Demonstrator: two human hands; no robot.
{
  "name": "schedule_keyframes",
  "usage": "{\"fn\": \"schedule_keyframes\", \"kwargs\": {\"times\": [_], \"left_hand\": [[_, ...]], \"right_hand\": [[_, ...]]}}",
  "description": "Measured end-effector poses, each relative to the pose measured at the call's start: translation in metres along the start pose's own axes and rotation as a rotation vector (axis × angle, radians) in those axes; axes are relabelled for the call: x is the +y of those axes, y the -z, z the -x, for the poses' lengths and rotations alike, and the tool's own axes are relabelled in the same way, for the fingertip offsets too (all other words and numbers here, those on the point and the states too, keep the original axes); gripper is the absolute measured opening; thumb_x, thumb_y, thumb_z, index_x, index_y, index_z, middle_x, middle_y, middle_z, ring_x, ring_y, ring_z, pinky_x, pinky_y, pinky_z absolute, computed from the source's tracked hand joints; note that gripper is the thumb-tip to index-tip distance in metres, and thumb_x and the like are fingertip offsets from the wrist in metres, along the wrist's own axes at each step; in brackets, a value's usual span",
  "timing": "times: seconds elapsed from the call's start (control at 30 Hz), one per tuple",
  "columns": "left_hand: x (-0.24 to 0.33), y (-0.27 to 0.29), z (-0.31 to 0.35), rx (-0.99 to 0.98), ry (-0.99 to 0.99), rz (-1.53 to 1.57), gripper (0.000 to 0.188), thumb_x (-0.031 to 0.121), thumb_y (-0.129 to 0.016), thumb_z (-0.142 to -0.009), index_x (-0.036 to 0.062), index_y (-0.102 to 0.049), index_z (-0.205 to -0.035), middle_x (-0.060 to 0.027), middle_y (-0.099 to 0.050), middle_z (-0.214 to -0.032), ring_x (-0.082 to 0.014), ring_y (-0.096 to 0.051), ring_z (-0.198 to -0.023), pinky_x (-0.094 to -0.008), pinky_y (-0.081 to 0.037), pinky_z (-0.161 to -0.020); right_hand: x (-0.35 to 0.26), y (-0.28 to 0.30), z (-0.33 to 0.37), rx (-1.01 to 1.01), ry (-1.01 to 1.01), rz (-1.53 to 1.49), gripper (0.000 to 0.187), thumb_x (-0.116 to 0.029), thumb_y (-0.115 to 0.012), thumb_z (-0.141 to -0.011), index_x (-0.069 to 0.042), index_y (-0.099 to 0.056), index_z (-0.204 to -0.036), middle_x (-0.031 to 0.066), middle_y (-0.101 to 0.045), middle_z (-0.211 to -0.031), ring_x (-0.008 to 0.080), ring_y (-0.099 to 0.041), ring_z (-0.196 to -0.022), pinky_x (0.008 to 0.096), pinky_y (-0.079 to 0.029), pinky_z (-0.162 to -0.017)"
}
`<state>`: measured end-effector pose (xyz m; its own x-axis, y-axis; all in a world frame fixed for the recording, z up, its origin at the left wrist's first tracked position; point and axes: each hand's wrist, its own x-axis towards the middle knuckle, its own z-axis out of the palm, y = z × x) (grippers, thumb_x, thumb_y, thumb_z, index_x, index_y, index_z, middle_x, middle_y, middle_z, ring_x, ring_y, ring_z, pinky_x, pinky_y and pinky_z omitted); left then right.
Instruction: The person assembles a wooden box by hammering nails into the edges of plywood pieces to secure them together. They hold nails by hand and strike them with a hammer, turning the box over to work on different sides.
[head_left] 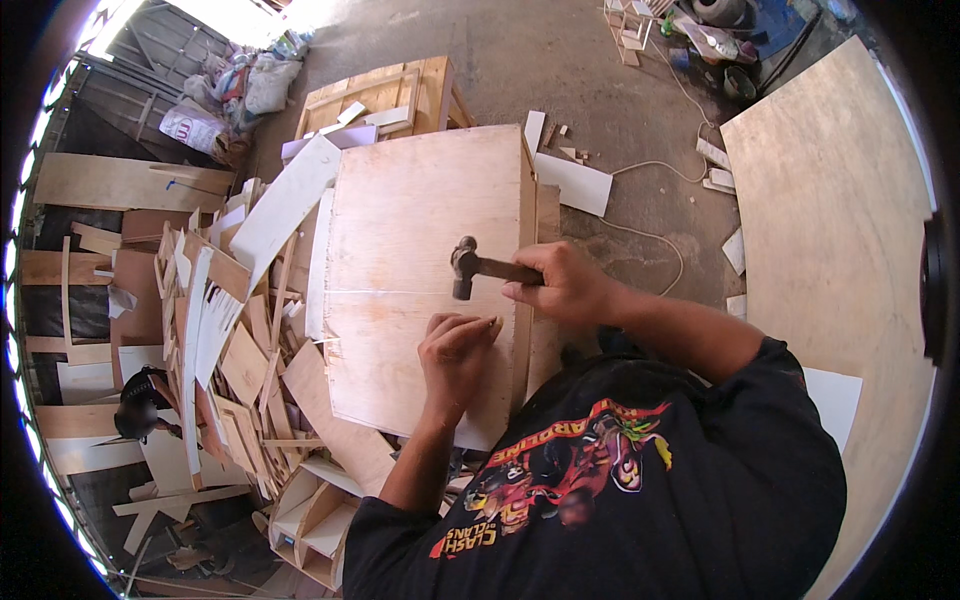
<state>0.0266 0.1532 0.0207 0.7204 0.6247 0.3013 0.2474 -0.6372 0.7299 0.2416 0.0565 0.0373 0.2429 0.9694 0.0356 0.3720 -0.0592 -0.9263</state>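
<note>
My right hand (pixel 575 285) grips the wooden handle of a ball-peen hammer (pixel 464 266), its metal head held above a pale plywood box (pixel 420 205). Closer to me, my left hand (pixel 453 352) is closed over the box top near its right edge. Its thumb and finger are pinched together, and whatever lies between them is too small to make out. A thin pale line crosses the box's flat top surface.
Wood offcuts (pixel 245 365) lie heaped along the left side. Beyond the box stands a wooden frame piece (pixel 430 95). A large plywood sheet (pixel 820 200) fills the right side, and a cable (pixel 675 250) winds across the floor. Sacks (pixel 270 82) sit far left.
</note>
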Motion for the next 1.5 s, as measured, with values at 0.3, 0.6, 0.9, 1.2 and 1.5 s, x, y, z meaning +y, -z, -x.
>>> {"fn": "schedule_keyframes", "kwargs": {"times": [0.3,0.6,0.9,1.2,1.5], "left_hand": [[0.016,-0.001,0.021,-0.073,0.081,-0.305,0.016,0.025,-0.091,-0.076,0.0257,-0.087,-0.092,-0.0054,-0.066,-0.140,-0.0349,-0.043,-0.144,-0.0551,-0.020,-0.121],[0.000,-0.001,0.029,-0.108,0.162,-0.276,0.018,0.031,-0.092,-0.076,0.0303,-0.087,-0.093,-0.0032,-0.055,-0.156,-0.0379,-0.027,-0.155,-0.0621,-0.002,-0.123],[0.004,-0.004,0.027,-0.128,0.170,-0.271,0.017,0.031,-0.091,-0.076,0.0307,-0.088,-0.093,-0.0020,-0.055,-0.156,-0.0360,-0.027,-0.156,-0.0630,0.000,-0.124],[0.002,-0.004,0.027,-0.128,0.154,-0.271,0.018,0.030,-0.091,-0.075,0.0315,-0.087,-0.093,-0.0017,-0.056,-0.155,-0.0369,-0.029,-0.155,-0.0639,-0.002,-0.124],[0.002,-0.004,0.027,-0.123,0.129,-0.264,0.011,0.029,-0.092,-0.074,0.0293,-0.086,-0.084,0.0003,-0.058,-0.153,-0.0373,-0.029,-0.155,-0.0650,-0.004,-0.123]], "right_hand": [[0.016,0.009,0.015,-0.055,-0.073,0.002,0.029,-0.025,-0.076,-0.093,0.003,-0.069,-0.094,0.0254,-0.067,-0.078,0.0330,-0.069,-0.071,0.0459,-0.050,-0.067],[0.018,0.014,0.023,-0.092,-0.094,0.037,0.031,-0.028,-0.077,-0.091,0.002,-0.071,-0.095,0.0235,-0.069,-0.079,0.0341,-0.070,-0.072,0.0463,-0.051,-0.068],[0.018,0.022,0.030,-0.089,-0.101,0.052,0.029,-0.027,-0.078,-0.090,0.001,-0.072,-0.095,0.0225,-0.071,-0.084,0.0375,-0.070,-0.077,0.0461,-0.052,-0.070],[0.024,0.026,0.037,-0.081,0.000,0.135,0.031,-0.030,-0.078,-0.088,-0.001,-0.073,-0.098,0.0196,-0.072,-0.089,0.0386,-0.071,-0.083,0.0476,-0.052,-0.074],[0.009,0.035,0.045,-0.148,0.141,0.300,0.024,-0.028,-0.076,-0.088,-0.009,-0.074,-0.102,0.0123,-0.072,-0.092,0.0359,-0.072,-0.084,0.0468,-0.056,-0.073]]}}
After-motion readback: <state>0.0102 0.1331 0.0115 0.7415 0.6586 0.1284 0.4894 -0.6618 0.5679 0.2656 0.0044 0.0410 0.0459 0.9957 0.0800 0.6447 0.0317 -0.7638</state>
